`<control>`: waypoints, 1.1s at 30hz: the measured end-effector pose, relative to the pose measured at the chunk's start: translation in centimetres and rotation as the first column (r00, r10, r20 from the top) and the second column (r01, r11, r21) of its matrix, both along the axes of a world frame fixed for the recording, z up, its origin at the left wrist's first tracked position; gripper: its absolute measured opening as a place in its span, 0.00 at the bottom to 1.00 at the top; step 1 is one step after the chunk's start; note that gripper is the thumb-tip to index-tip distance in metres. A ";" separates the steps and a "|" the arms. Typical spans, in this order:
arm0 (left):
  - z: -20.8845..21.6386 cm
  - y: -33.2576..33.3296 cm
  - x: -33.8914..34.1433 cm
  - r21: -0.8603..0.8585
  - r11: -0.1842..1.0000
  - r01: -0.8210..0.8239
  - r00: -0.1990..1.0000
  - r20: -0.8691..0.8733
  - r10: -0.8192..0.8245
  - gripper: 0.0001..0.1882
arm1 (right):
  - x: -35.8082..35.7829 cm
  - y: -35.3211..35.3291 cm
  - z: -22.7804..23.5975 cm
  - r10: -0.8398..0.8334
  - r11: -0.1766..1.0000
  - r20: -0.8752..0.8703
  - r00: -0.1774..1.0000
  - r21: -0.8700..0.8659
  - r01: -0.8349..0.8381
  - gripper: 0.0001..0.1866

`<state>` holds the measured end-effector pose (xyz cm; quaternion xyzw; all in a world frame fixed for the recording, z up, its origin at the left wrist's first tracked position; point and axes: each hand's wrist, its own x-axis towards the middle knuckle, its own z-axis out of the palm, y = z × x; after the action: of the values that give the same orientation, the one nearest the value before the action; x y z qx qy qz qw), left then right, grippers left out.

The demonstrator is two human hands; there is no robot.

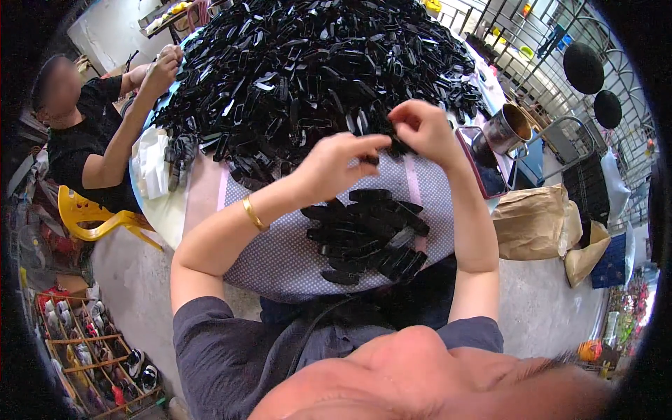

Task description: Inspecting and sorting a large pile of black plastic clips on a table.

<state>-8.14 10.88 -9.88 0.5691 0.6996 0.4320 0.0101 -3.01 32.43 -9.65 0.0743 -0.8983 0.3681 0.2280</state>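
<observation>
A great heap of glossy black elongated plastic pieces point(308, 63) covers the far part of the round table. My left hand point(336, 162), with a gold bangle on the wrist, is at the heap's near edge. Its index finger points right, and a small black plastic piece point(369, 160) shows between its fingers. Just right of it, my right hand point(425, 133) is raised with curled fingers; whatever they pinch, if anything, cannot be made out. Nearer to me lies a smaller pile of black pieces point(364, 234) on the patterned tablecloth point(273, 255).
At the right edge stand a metal mug point(507, 129) and a dark-screened phone point(483, 161). Brown paper bags point(535, 222) sit beside the table. Across to the left, a co-worker point(98, 133) sits by a yellow chair point(98, 217). A shoe rack point(91, 350) stands lower left.
</observation>
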 end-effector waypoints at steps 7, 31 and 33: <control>-1.8 0.1 1.9 -0.302 0.925 0.230 0.968 -0.029 -0.250 0.19 | 0.9 -2.0 0.3 -0.238 0.834 0.112 0.965 0.532 0.144 0.13; -4.2 0.5 -1.7 -0.347 0.918 0.195 0.945 -0.186 -0.271 0.28 | 3.0 2.3 0.5 -0.260 0.964 0.102 0.960 0.084 0.252 0.13; -4.6 0.3 -1.5 -0.429 0.896 0.114 0.907 -0.322 -0.270 0.28 | 4.2 0.4 0.7 -0.351 0.925 0.175 0.920 0.217 0.311 0.13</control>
<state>-9.68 11.16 -14.50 0.6938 0.7013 0.1599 0.0365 1.16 32.86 -9.00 -0.0978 -0.9472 0.2447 0.1826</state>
